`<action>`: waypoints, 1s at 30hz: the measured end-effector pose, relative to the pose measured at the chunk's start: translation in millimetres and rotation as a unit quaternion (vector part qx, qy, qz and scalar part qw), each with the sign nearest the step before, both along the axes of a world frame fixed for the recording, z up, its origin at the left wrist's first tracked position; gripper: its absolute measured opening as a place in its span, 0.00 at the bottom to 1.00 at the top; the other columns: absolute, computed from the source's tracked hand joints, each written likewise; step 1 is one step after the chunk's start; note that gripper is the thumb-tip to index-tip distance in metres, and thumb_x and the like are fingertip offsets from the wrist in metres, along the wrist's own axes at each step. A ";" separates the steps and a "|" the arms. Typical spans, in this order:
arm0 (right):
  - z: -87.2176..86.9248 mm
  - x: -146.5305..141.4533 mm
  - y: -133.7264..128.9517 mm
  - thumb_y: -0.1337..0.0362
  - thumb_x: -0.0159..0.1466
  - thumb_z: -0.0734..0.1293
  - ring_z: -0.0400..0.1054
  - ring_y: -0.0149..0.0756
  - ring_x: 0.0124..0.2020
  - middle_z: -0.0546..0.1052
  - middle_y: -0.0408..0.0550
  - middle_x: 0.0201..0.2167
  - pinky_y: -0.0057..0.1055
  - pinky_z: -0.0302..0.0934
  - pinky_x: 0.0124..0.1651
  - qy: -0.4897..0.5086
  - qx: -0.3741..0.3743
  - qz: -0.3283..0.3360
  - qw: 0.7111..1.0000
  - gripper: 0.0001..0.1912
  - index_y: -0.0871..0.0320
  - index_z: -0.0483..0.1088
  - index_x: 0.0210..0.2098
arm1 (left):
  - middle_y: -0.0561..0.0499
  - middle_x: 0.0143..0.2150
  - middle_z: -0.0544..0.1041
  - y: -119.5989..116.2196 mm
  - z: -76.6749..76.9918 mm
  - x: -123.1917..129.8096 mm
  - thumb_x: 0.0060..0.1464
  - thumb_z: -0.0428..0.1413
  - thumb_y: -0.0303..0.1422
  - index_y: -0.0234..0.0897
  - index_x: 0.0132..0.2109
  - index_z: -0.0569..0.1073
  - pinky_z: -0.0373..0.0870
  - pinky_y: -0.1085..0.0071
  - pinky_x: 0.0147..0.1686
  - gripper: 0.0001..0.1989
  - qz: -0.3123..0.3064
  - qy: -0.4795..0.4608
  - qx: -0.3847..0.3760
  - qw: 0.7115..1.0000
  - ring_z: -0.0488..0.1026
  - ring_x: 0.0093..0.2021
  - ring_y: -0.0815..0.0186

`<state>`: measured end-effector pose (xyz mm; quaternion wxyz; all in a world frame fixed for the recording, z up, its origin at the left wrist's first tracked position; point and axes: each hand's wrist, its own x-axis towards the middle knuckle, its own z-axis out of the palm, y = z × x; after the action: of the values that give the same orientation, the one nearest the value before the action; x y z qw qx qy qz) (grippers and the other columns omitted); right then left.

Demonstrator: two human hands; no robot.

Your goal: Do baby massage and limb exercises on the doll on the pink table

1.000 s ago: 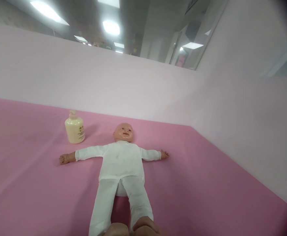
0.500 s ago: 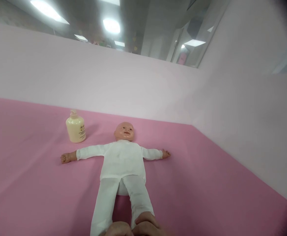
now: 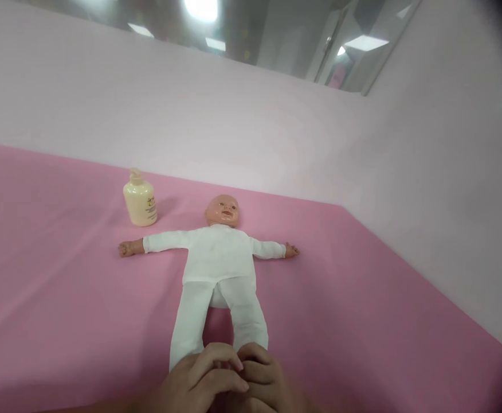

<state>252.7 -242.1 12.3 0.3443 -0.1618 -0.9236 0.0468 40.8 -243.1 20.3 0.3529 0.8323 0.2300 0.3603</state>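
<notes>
Doll (image 3: 220, 252) lies face-up on a pink cover (image 3: 341, 304), your left hand (image 3: 197, 378) and right hand (image 3: 262, 376) meeting over its lower legs. Your fingers (image 3: 223, 377) curl in, touching; whether they clamp anything cannot be told. The doll looks already laid out, arms spread, its white top and trousers on; the pump bottle (image 3: 141, 202) stands apart, untouched, beyond its arm on your left. With its feet hidden, what remains is unclear.

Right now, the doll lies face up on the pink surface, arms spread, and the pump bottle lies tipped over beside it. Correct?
Not quite: the head view shows the pump bottle standing upright beside the doll, which does lie face up on the pink surface, arms spread.
</notes>
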 end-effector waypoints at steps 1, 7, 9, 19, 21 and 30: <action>1.8 -1.0 -1.2 0.64 0.73 0.54 0.70 0.30 0.40 0.76 0.43 0.30 0.33 0.64 0.50 0.003 -0.010 0.006 1.000 0.11 0.56 0.65 0.37 | 0.46 0.50 0.74 -0.7 1.5 0.0 0.63 0.48 0.52 0.47 0.55 0.71 0.74 0.70 0.48 0.22 0.001 0.001 -0.002 1.000 0.75 0.47 0.62; 11.3 -0.9 -6.3 0.63 0.73 0.56 0.71 0.29 0.47 0.78 0.42 0.36 0.30 0.62 0.55 0.023 -0.065 0.031 0.997 0.09 0.55 0.63 0.37 | 0.47 0.51 0.74 -2.6 5.5 1.9 0.62 0.50 0.53 0.49 0.56 0.69 0.73 0.71 0.50 0.21 0.007 -0.014 0.023 1.000 0.76 0.48 0.63; 15.9 0.0 -6.8 0.61 0.71 0.60 0.71 0.30 0.49 0.78 0.40 0.37 0.30 0.61 0.58 -0.005 -0.062 0.037 0.997 0.05 0.55 0.64 0.40 | 0.47 0.54 0.74 -2.5 3.2 1.3 0.62 0.50 0.53 0.50 0.58 0.68 0.73 0.69 0.51 0.22 0.012 -0.020 0.028 0.999 0.75 0.49 0.63; 46.8 -4.6 5.7 0.57 0.74 0.54 0.65 0.33 0.58 0.78 0.47 0.46 0.38 0.51 0.66 0.009 -0.007 0.008 1.000 0.12 0.57 0.63 0.48 | 0.44 0.64 0.68 -3.5 0.2 -1.7 0.61 0.55 0.48 0.49 0.64 0.64 0.71 0.64 0.58 0.27 0.012 0.001 -0.026 1.000 0.71 0.59 0.57; 44.8 -5.6 5.5 0.58 0.75 0.52 0.66 0.33 0.55 0.78 0.46 0.42 0.38 0.54 0.64 0.008 -0.020 0.003 1.000 0.13 0.57 0.65 0.46 | 0.44 0.63 0.70 -4.0 0.4 -0.3 0.59 0.58 0.46 0.49 0.63 0.65 0.72 0.64 0.57 0.27 0.011 -0.005 -0.033 0.999 0.72 0.58 0.56; 26.4 -5.2 -0.2 0.57 0.73 0.58 0.67 0.35 0.51 0.77 0.40 0.36 0.37 0.57 0.53 -0.008 -0.058 0.031 0.998 0.10 0.55 0.63 0.38 | 0.48 0.61 0.71 -2.7 -5.8 2.9 0.56 0.61 0.46 0.52 0.61 0.65 0.73 0.68 0.51 0.27 0.009 0.018 0.036 0.999 0.76 0.50 0.61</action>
<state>247.6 -242.3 38.8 0.3256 -0.1535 -0.9265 0.1095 43.7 -245.8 14.5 0.3157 0.8488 0.2303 0.3562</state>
